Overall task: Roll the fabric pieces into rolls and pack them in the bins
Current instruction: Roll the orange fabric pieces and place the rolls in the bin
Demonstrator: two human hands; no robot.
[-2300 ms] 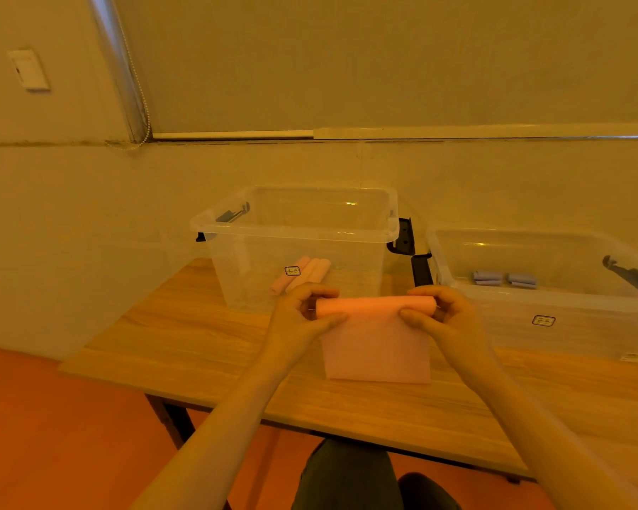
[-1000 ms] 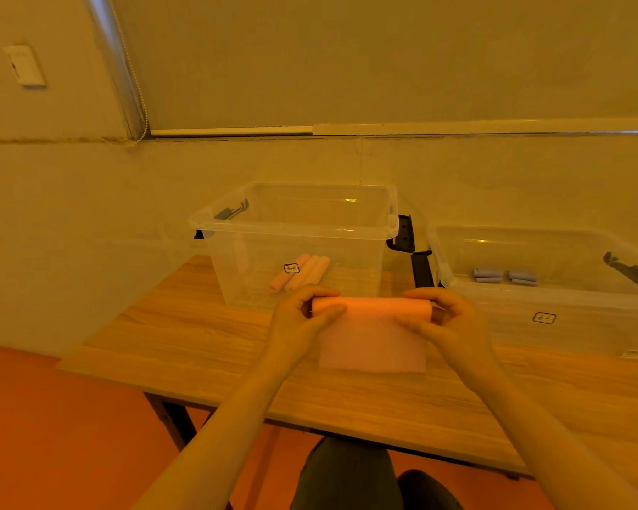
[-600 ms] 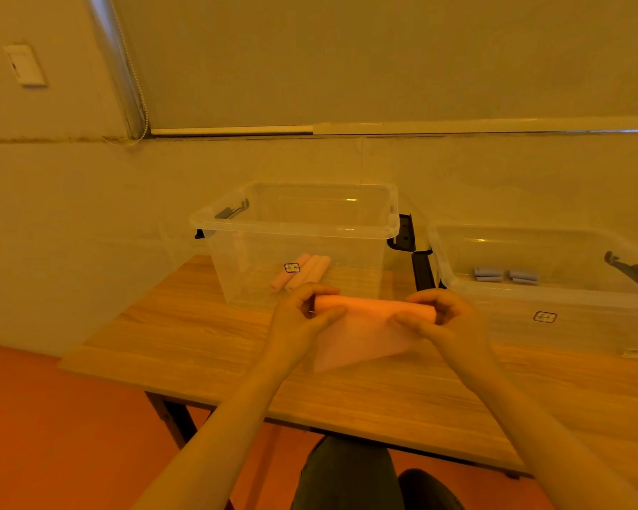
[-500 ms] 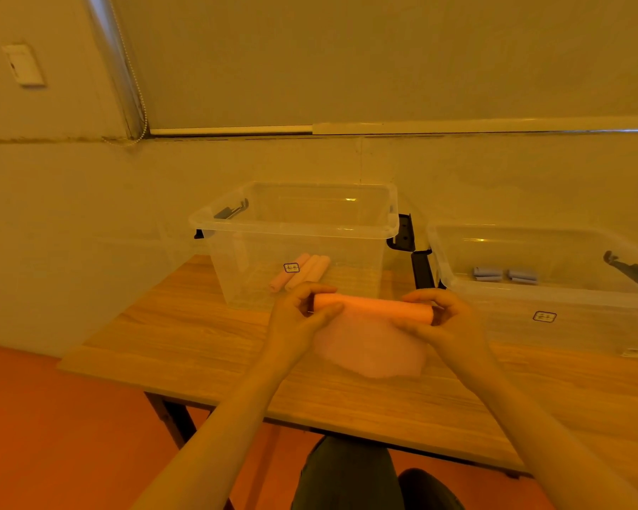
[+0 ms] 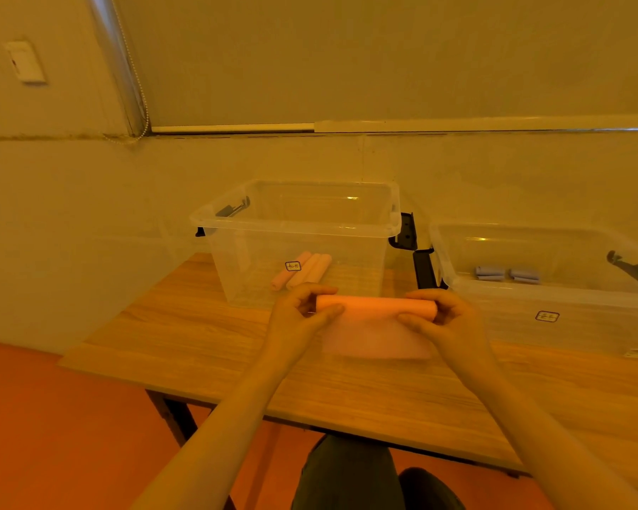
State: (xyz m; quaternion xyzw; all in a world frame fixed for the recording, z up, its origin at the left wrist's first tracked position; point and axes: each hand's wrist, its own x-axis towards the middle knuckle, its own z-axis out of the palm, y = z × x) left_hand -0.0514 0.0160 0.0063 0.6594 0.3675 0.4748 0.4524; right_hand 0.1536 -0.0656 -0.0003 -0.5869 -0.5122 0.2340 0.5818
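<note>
A pink fabric piece (image 5: 374, 325) is partly rolled; its rolled part is held above the wooden table (image 5: 199, 344) and a loose flap hangs down below it. My left hand (image 5: 301, 312) pinches the roll's left end. My right hand (image 5: 441, 320) grips the right end. Behind them stands a clear bin (image 5: 295, 230) holding three pink rolls (image 5: 302, 270). To the right a second clear bin (image 5: 553, 300) holds two blue-grey rolls (image 5: 505, 274).
The wall runs close behind the bins. Black bin latches (image 5: 411, 248) sit between the two bins. The table's front edge is near my knees (image 5: 350, 476), and an orange floor (image 5: 52, 417) lies to the left.
The loose flap below the roll has grown shorter as both hands turned the roll. It swung about and now hangs flat. The hands stayed in about the same place.
</note>
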